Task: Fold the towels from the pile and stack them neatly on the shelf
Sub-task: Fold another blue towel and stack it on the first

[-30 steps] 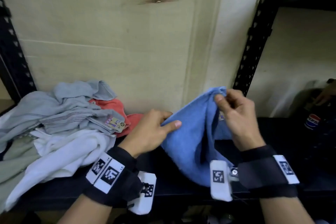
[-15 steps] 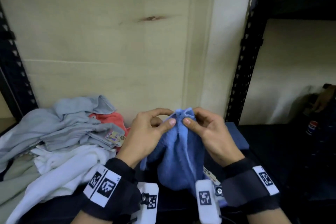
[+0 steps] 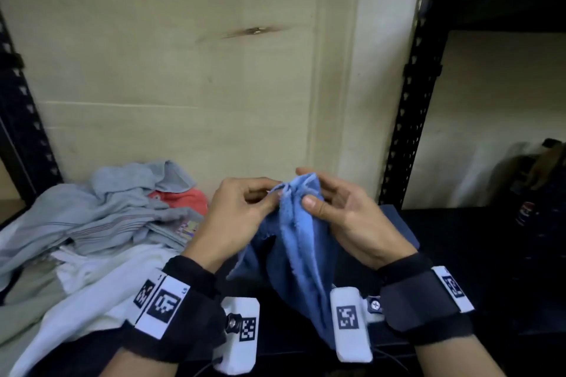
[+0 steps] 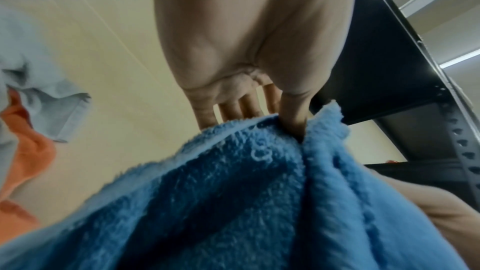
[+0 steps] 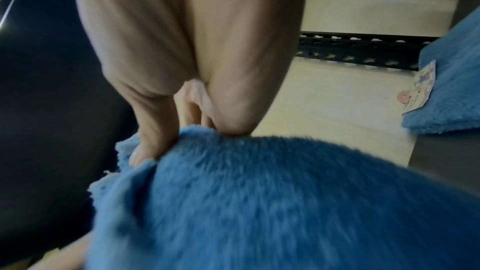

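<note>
From the head view, your left hand (image 3: 242, 211) and right hand (image 3: 343, 214) pinch the towel (image 3: 294, 248) top together; it hangs straight down above the shelf (image 3: 459, 254), pile (image 3: 101, 223) left. Left wrist: thumb and fingers (image 4: 249, 108) clamp the edge. Right wrist: same pinch, folded towel (image 5: 457, 89) far right.

Right hand (image 5: 182, 69) pinches blue towel (image 5: 259, 202); folded blue towel (image 5: 451, 89) beside.

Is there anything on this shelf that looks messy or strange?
Yes. The pile of towels at the left lies crumpled and tangled, not folded. The blue towel hangs bunched between the left hand and right hand, which pinch its top edge.
</note>
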